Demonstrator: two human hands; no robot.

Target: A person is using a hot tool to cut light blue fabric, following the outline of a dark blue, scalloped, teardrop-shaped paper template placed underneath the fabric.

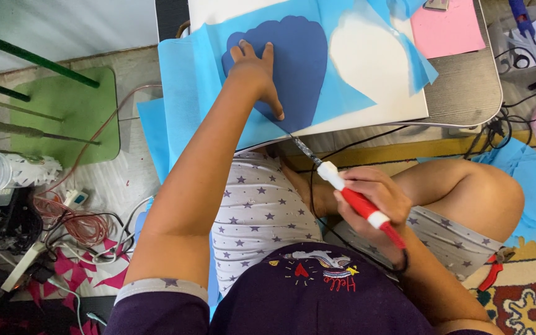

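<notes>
My left hand lies flat, fingers spread, on a dark blue scalloped shape that sits on a light blue sheet over a white board. My right hand grips a red and white corded pen-shaped tool above my lap. Its metal tip points at the sheet's near edge, just below the board. Beside the dark shape, a similar shape is cut out of the light blue sheet and shows white.
A pink sheet lies on a grey tabletop at the back right. Cables, a power strip and pink scraps lie on the floor at left. Red-handled pliers rest on a patterned mat.
</notes>
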